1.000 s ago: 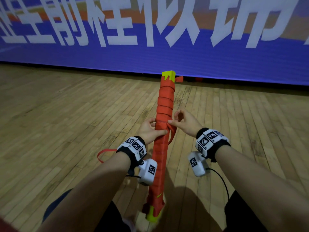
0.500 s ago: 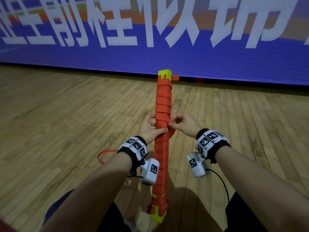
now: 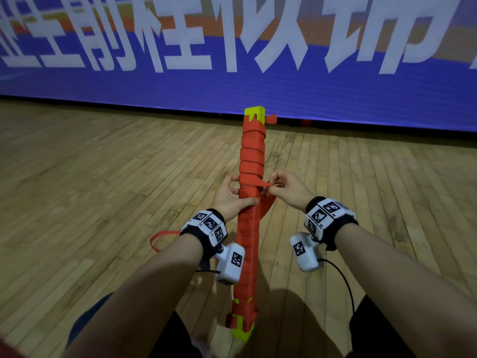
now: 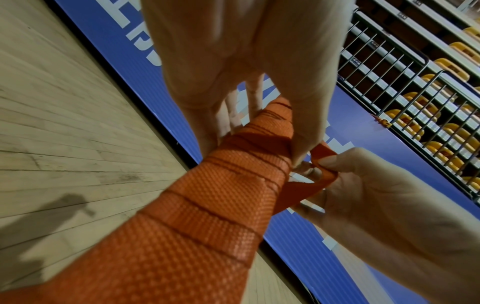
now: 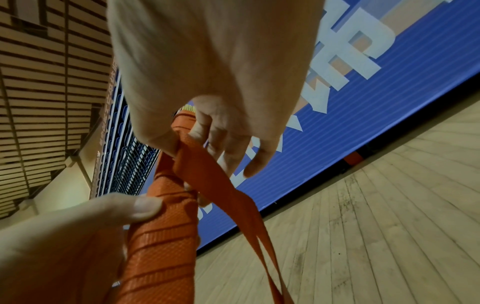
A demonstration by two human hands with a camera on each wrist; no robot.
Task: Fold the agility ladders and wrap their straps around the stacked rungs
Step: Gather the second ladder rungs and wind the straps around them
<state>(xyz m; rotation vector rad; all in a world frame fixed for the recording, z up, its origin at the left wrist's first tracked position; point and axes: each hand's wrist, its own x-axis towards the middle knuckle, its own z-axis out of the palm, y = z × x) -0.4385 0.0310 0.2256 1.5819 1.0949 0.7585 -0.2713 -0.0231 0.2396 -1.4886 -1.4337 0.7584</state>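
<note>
Hands (image 3: 258,192) flanking wrapped bundle (image 3: 251,228)

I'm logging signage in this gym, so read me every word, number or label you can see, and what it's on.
Banner: large white Chinese characters, tops cut off by the frame; not safely readable.
Wristbands: square black-and-white code tags, no words.
Railing: small tags, too small to read.
Bundle: no text.

Blue banner (image 3: 258,94); wooden floor (image 3: 90,177)
</note>
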